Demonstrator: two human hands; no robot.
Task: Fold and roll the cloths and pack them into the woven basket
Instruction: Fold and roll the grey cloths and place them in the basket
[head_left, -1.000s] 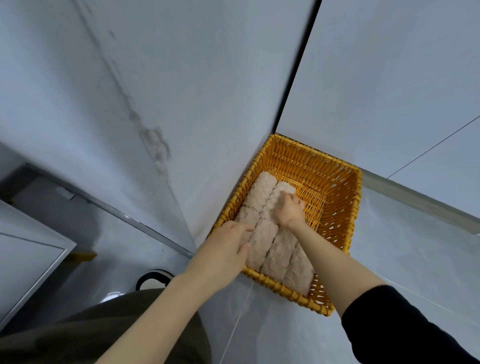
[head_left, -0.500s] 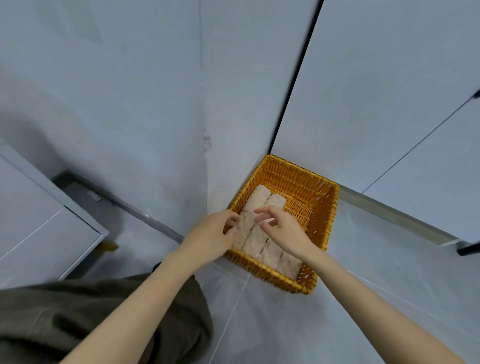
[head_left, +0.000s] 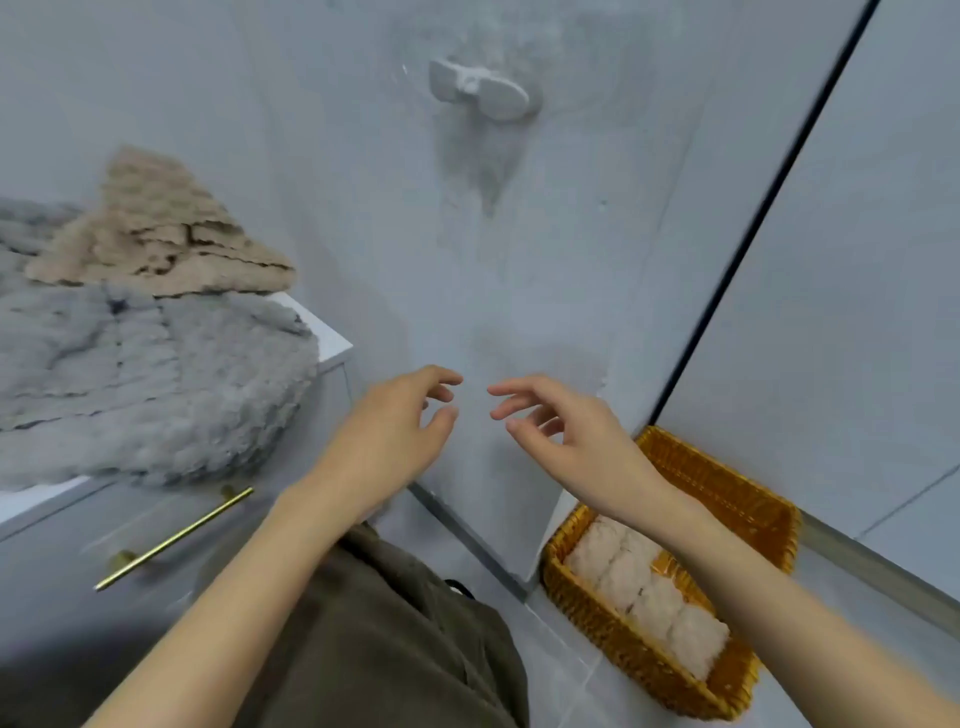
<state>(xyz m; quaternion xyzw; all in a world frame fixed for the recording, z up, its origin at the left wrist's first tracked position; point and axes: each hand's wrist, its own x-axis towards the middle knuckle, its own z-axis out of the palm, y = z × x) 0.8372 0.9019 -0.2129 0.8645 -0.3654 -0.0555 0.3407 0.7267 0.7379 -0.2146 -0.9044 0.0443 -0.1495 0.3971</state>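
The orange woven basket (head_left: 737, 499) stands on the floor in the corner at the lower right. Several rolled beige cloths (head_left: 649, 597) lie side by side along its left wall. My left hand (head_left: 395, 431) and my right hand (head_left: 566, 431) hover in front of the wall above the basket, both empty with fingers loosely spread, fingertips a short gap apart. At the left, a heap of unfolded beige cloths (head_left: 161, 234) lies on top of a pile of grey cloths (head_left: 145, 374) on a white cabinet.
The white cabinet (head_left: 327, 332) has a drawer with a brass bar handle (head_left: 176, 540). A white hook (head_left: 478, 91) is fixed to the grey wall above. A dark vertical joint (head_left: 753, 228) divides the wall panels. My olive-clad leg (head_left: 384, 634) fills the lower middle.
Both hands have left the rolled cloths in the basket and risen to chest height, empty. The view has tilted up and left, bringing the cabinet with its cloth piles into sight.
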